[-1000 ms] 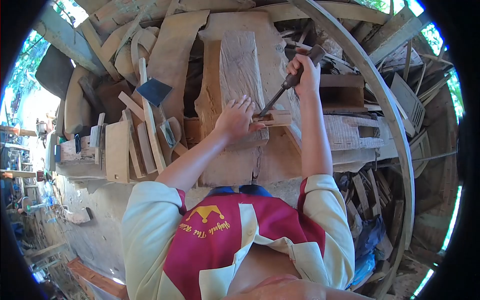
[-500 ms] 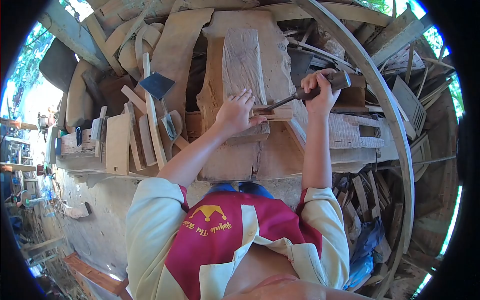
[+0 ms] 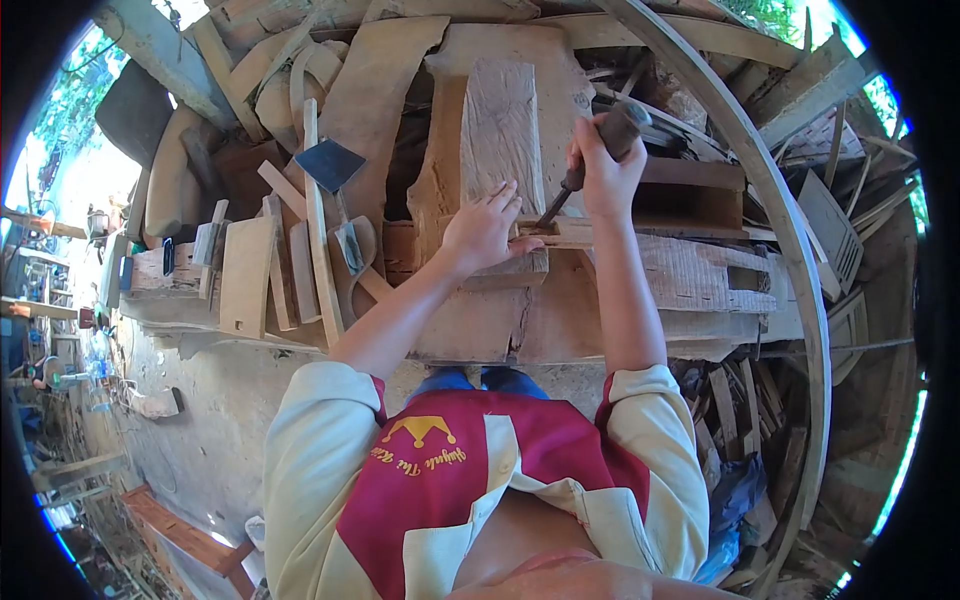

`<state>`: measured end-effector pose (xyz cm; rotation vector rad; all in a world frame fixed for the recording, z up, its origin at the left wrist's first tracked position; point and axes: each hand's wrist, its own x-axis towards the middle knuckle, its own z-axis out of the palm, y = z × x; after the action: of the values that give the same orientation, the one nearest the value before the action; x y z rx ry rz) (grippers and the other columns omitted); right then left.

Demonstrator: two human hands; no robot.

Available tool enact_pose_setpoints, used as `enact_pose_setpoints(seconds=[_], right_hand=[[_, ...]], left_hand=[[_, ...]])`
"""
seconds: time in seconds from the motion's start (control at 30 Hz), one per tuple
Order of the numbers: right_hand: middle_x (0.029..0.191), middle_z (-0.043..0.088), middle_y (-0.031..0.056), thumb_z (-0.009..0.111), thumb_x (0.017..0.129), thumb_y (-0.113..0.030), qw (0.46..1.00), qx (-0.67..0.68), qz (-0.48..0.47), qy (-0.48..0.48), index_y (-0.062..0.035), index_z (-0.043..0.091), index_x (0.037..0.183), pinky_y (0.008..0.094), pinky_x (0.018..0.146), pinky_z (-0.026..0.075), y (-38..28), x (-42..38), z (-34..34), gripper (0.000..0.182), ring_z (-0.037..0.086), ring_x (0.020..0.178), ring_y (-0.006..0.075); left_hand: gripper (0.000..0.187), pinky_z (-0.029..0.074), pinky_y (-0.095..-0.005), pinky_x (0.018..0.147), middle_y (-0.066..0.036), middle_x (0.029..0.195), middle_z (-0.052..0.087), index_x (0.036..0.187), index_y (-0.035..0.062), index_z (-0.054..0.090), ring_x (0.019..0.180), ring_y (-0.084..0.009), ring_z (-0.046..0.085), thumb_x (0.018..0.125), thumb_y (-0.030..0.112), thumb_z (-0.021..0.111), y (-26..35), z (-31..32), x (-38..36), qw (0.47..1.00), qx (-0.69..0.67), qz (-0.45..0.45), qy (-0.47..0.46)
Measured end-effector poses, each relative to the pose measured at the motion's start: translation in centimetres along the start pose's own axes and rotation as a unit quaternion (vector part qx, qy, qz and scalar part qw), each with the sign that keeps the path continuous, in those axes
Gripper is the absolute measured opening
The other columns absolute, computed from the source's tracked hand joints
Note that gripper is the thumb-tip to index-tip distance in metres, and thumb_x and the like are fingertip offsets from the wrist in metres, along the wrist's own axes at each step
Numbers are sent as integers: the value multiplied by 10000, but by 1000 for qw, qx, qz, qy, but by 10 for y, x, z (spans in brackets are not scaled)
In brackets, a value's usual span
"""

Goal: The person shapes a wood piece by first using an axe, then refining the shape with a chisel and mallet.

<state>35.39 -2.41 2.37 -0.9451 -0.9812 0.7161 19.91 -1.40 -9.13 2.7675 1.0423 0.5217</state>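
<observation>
My right hand [image 3: 608, 178] is wrapped round the dark handle of a chisel [image 3: 619, 132], which leans with its top to the right. The chisel's tip meets a recess in a small piece of wood [image 3: 573, 235]. That piece lies across a thick, weathered wooden block [image 3: 500, 125]. My left hand [image 3: 482, 232] bears down on the left end of the small piece. Its fingers reach forward over the block while the thumb lies along the piece's near side, close to the chisel tip.
Several boards and offcuts [image 3: 248, 275] lean at the left of the bench, beside a dark square plate [image 3: 331, 165]. A notched timber [image 3: 700, 270] lies to the right. A long curved wooden strip [image 3: 775, 190] arches over the right side. Scrap wood fills the floor beneath.
My right hand has moved left and slightly forward, tilting the chisel from nearly flat to much steeper. The left hand stays pressed on the small piece. The whole view has shifted slightly.
</observation>
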Motion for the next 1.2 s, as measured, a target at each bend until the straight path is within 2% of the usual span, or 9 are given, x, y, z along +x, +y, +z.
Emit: enact_pose_setpoints(seconds=[0.23, 0.3, 0.4, 0.5, 0.8, 0.83, 0.93, 1.07, 1.2], right_hand=[[558, 484, -1, 624, 792, -124, 998, -36, 18, -54, -54, 479, 706, 210, 428, 345, 13, 19, 23, 183, 446, 448, 69], [557, 478, -9, 635, 786, -137, 996, -41, 31, -72, -51, 479, 692, 204, 424, 336, 15, 24, 25, 202, 442, 443, 67], [533, 466, -11, 645, 783, -147, 993, -58, 65, -80, -60, 475, 687, 209, 417, 333, 10, 27, 26, 214, 436, 431, 70], [548, 485, -10, 662, 769, -143, 992, -40, 68, -95, -38, 498, 723, 207, 405, 346, 23, 36, 19, 200, 455, 430, 67], [542, 473, 0, 661, 767, -151, 990, -23, 98, -99, -29, 491, 722, 221, 400, 345, 37, 58, 21, 213, 449, 417, 82], [521, 458, 9, 623, 785, -123, 989, -45, 105, -98, -58, 465, 686, 237, 429, 346, 36, 58, 22, 198, 427, 416, 97], [520, 458, 10, 629, 782, -129, 988, -30, 115, -100, -57, 466, 673, 238, 432, 348, 31, 55, 22, 209, 430, 419, 98], [545, 467, 16, 639, 778, -147, 989, -31, 95, -107, -55, 469, 679, 242, 434, 352, 27, 49, 16, 216, 438, 432, 106], [554, 458, 21, 622, 771, -130, 990, 10, 135, -44, -52, 473, 713, 251, 433, 352, 38, 62, 0, 178, 425, 434, 112]], left_hand=[[752, 373, -357, 941, -207, 1311, 365, 1109, -87, 501, 1219, -283, 366, 765, 582, 485, 3, -6, -2, 1000, 7, -18, 10], [772, 367, -358, 947, -201, 1321, 353, 1119, -86, 494, 1238, -285, 336, 762, 598, 471, 4, -12, -1, 999, -19, -21, -35], [780, 363, -367, 950, -194, 1322, 356, 1122, -85, 491, 1256, -280, 304, 763, 607, 456, 3, -9, -2, 999, -4, 12, 35], [744, 333, -359, 971, -186, 1322, 362, 1113, -77, 500, 1261, -264, 298, 787, 588, 433, 3, -7, -1, 998, 29, 28, 38], [705, 323, -345, 970, -196, 1287, 404, 1086, -80, 518, 1239, -274, 332, 804, 560, 427, 0, -2, 3, 994, 77, 62, 36], [700, 323, -347, 969, -196, 1284, 408, 1084, -80, 519, 1236, -277, 337, 803, 556, 433, 0, -2, 3, 994, 78, 60, 36], [698, 324, -360, 966, -200, 1269, 423, 1086, -76, 516, 1235, -276, 340, 797, 556, 441, 0, -1, 2, 996, 66, 55, 33], [693, 331, -369, 955, -194, 1255, 438, 1095, -57, 516, 1229, -274, 350, 792, 561, 440, 4, -3, 0, 996, 60, 53, 31], [686, 341, -359, 936, -162, 1247, 458, 1116, -21, 517, 1211, -255, 381, 787, 576, 437, 6, 0, -2, 996, 75, 44, 23]])
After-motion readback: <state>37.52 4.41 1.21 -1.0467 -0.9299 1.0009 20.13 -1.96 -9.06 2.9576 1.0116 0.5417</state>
